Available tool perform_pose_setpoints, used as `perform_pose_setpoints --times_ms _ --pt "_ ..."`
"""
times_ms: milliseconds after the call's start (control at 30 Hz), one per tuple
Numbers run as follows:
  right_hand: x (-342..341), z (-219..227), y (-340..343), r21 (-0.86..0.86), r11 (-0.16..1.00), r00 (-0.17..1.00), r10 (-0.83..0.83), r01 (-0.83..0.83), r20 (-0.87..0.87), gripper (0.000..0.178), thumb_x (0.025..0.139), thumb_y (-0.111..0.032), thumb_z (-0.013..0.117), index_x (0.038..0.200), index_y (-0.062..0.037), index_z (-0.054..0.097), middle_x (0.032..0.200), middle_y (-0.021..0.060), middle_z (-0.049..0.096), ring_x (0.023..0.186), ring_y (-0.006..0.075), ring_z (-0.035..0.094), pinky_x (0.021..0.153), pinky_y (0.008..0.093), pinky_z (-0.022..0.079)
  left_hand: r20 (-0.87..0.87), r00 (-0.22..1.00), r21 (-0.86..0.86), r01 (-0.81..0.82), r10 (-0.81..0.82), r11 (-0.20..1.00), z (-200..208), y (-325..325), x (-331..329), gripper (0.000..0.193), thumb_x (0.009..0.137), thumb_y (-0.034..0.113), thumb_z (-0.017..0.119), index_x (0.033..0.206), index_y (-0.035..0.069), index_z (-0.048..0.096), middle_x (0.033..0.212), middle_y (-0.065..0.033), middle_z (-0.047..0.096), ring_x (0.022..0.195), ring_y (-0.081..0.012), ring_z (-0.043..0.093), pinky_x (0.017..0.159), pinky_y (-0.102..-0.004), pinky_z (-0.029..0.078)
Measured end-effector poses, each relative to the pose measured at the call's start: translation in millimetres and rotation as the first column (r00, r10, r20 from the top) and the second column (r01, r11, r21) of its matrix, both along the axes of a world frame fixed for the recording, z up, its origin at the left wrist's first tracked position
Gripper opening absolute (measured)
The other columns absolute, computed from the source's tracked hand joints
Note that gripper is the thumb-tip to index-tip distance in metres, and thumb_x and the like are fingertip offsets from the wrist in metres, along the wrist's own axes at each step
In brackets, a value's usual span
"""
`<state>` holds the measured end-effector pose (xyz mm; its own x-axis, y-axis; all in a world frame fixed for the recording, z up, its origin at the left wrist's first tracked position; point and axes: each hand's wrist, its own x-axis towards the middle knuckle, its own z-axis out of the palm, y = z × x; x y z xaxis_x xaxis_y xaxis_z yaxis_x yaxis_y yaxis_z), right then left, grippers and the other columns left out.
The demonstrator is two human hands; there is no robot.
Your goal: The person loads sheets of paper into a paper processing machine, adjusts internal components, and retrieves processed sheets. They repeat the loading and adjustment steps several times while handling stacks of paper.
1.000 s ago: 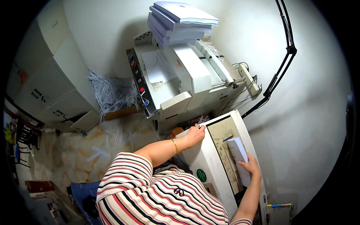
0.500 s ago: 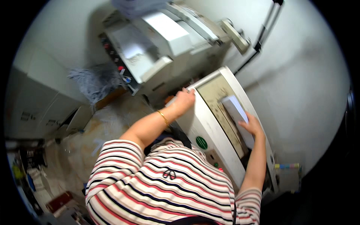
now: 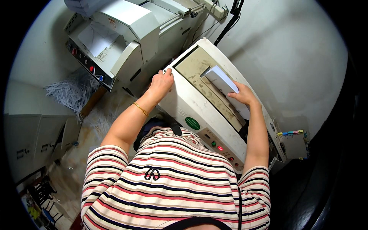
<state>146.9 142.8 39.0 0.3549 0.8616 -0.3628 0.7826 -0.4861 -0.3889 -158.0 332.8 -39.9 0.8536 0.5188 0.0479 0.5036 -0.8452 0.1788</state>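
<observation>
A long white machine [image 3: 207, 110] with a recessed, stained beige bed [image 3: 194, 63] stands in front of me, slanting from upper left to lower right. In my right hand [image 3: 243, 94] is a thick stack of white paper [image 3: 221, 78], thumb on its near face and fingers behind. The stack stands on edge, tilted, along the slot of the bed; its lower end is partly behind my hand and forearm. My left hand [image 3: 159, 84] lies at the machine's far left corner, fingers curled over the edge. A gold bracelet [image 3: 141, 109] circles that wrist.
A control panel [image 3: 219, 148] with a red display and buttons is on the machine's near side. Beyond it on the left stands a larger grey machine [image 3: 132, 23], with a heap of shredded paper [image 3: 73, 92] beside it. Grey cabinets [image 3: 34, 134] line the left; a black jointed arm [image 3: 229, 25] rises behind.
The whole view has shifted, so the machines appear farther up and left, and it is sharper. Both hands keep their places, the right one still on the paper stack.
</observation>
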Motion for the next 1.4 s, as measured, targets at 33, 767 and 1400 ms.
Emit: perform_pose_setpoints --times_ms 33,767,1400 --pt "-0.1 1.0 0.7 -0.004 1.000 1.000 0.005 -0.005 -0.002 0.057 0.070 -0.025 0.077 0.122 -0.0125 0.057 0.109 0.0173 0.064 0.101 0.0321 0.061 0.087 0.0385 0.047 0.002 1.000 0.001 0.000 0.000 1.000 -0.9 0.3 -0.6 0.048 0.056 0.016 0.082 0.094 -0.002 0.059 0.101 -0.0121 0.054 0.092 -0.0319 0.058 0.070 -0.0374 0.055" --pt "6.0 13.1 3.5 -0.013 1.000 1.000 0.014 -0.014 -0.016 0.051 0.073 -0.029 0.076 0.116 -0.0079 0.060 0.102 0.0170 0.065 0.094 0.0302 0.062 0.083 0.0377 0.047 0.014 1.000 -0.011 -0.006 0.006 1.000 1.1 0.2 -0.1 0.051 0.055 0.015 0.082 0.096 -0.002 0.057 0.101 -0.0115 0.054 0.092 -0.0310 0.058 0.071 -0.0368 0.055" --pt "13.0 12.6 5.7 -0.024 1.000 1.000 0.014 -0.014 0.005 0.048 0.075 -0.029 0.074 0.115 -0.0069 0.060 0.104 0.0165 0.065 0.096 0.0297 0.061 0.084 0.0378 0.047 0.025 1.000 -0.016 -0.005 0.005 1.000 0.1 0.3 -0.1 0.050 0.056 0.014 0.082 0.096 -0.003 0.058 0.101 -0.0116 0.054 0.092 -0.0312 0.058 0.071 -0.0366 0.055"
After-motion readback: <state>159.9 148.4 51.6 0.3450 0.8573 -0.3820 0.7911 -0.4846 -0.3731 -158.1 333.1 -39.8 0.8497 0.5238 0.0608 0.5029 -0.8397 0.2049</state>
